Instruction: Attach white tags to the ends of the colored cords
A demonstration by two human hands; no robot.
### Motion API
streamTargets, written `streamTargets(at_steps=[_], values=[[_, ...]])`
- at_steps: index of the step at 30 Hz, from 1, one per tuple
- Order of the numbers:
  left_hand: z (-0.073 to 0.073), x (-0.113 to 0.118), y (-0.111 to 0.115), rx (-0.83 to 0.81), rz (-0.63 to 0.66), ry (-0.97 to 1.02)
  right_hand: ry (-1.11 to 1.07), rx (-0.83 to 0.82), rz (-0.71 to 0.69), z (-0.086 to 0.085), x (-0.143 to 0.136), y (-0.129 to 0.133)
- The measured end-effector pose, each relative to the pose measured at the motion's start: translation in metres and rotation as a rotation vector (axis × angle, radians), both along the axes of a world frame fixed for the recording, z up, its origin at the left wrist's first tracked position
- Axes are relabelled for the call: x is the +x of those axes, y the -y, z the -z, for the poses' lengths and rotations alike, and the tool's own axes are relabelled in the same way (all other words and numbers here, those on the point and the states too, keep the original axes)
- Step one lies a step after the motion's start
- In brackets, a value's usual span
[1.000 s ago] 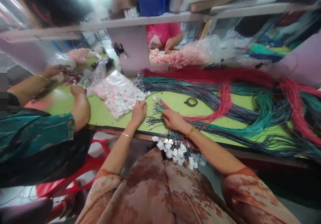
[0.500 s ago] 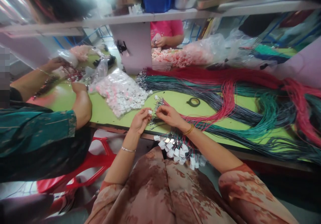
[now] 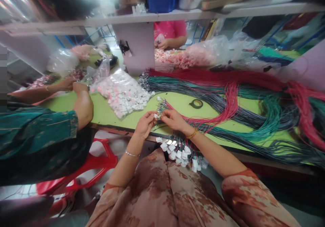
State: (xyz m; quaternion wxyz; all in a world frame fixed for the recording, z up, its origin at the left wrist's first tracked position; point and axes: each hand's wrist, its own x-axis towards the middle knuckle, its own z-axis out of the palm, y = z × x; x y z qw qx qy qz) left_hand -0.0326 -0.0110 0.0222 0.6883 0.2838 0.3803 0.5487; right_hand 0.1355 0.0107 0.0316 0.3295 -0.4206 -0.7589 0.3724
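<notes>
Between thumb and fingers, my left hand [image 3: 146,123] pinches a small white connector housing [image 3: 155,116]. My right hand [image 3: 174,120] is closed just beside it, its fingertips meeting the housing's right side; it seems to pinch a wire end, too small to see clearly. Just beyond my fingers lie the metal-tipped ends of red, green and black wires [image 3: 162,105]. A single loose white housing [image 3: 158,98] rests behind them. Below my right wrist, a cluster of white housings on wires [image 3: 179,152] hangs over the table's front edge.
A clear bag of white housings [image 3: 123,96] lies left of my hands. A roll of black tape [image 3: 196,103] and long wire bundles [image 3: 254,115] spread rightward. A co-worker's arm [image 3: 83,101] is at left, near a red chair [image 3: 101,162]. A shelf [image 3: 157,17] crosses above.
My left hand has moved right with the white housing, up to my right fingertips. My right hand has shifted slightly down. The co-worker's far hand at left has lowered.
</notes>
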Motion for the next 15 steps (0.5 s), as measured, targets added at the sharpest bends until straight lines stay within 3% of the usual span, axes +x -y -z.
streamTargets(at_steps=[6, 11, 15], values=[[0.012, 0.009, 0.001, 0.076, -0.102, -0.243, 0.184, 0.207, 0.029, -0.002, 0.000, 0.005], [0.016, 0.014, 0.000, 0.005, -0.126, -0.195, 0.287, 0.316, -0.003, 0.003, 0.001, 0.003], [0.014, 0.015, -0.001, 0.042, -0.121, -0.156, 0.302, 0.333, -0.039, 0.004, 0.001, 0.000]])
